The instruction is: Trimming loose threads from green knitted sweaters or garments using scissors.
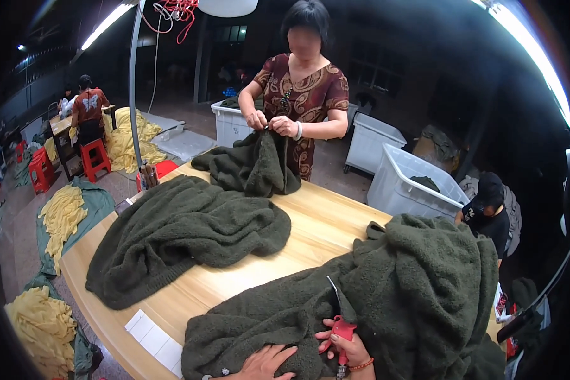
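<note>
A dark green knitted garment (259, 316) is spread over the near edge of the wooden table, bunching into a tall heap (424, 278) on the right. My left hand (267, 363) lies flat on its near part, fingers stretched out. In my right hand (348, 354) is a pair of red-handled scissors (343, 330), its pointed metal blades aimed away from me over the knit. Part of the handle is hidden by my fingers. Beside the left end of the garment lies a white strip (155, 342) divided into sections.
Another dark green knit (183, 234) lies on the table (234, 272). Across it, a co-worker (304, 95) handles a similar knit (253, 161) with both hands. White bins (418, 183) stand behind. At right, another person (487, 215) bends down. Yellow fabric (63, 215) lies on the floor.
</note>
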The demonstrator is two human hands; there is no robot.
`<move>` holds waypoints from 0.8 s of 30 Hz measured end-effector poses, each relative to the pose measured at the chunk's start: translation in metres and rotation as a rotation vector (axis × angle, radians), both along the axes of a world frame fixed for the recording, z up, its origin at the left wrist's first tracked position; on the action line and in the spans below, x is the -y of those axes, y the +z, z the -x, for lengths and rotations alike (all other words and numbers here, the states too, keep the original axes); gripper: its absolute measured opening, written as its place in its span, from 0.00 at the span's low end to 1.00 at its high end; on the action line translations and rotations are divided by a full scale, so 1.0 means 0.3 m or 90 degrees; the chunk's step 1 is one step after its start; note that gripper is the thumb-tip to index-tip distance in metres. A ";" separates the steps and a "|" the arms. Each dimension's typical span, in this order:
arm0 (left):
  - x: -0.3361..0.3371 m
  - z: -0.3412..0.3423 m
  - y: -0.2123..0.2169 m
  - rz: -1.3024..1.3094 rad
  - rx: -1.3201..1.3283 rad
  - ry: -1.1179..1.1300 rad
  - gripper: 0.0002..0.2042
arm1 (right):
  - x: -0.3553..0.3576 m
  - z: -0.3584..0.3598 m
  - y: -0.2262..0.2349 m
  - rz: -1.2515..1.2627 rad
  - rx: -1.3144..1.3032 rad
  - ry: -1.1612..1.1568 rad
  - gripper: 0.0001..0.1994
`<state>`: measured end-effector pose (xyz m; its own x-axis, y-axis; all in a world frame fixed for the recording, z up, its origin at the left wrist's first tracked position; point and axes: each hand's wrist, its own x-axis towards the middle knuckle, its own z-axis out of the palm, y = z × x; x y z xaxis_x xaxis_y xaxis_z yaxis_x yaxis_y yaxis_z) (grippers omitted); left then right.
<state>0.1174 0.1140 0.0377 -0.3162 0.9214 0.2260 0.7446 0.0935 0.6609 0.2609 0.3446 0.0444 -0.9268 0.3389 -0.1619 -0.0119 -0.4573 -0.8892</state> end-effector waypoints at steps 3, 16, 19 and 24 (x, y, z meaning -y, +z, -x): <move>0.005 0.005 0.020 0.012 0.013 -0.002 0.35 | 0.001 0.001 -0.005 0.006 0.002 -0.005 0.26; 0.013 0.005 0.008 -0.020 0.004 0.010 0.33 | -0.002 0.003 -0.027 0.021 0.005 -0.004 0.27; 0.011 0.005 -0.002 -0.040 0.003 0.011 0.32 | -0.006 -0.001 -0.049 0.015 0.002 -0.003 0.26; 0.016 0.000 -0.022 -0.058 -0.016 0.020 0.32 | 0.004 -0.001 -0.032 0.010 -0.001 -0.001 0.26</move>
<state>0.1174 0.1092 0.0313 -0.3378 0.8864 0.3165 0.7583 0.0570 0.6494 0.2612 0.3435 0.0347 -0.9263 0.3386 -0.1655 -0.0144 -0.4706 -0.8822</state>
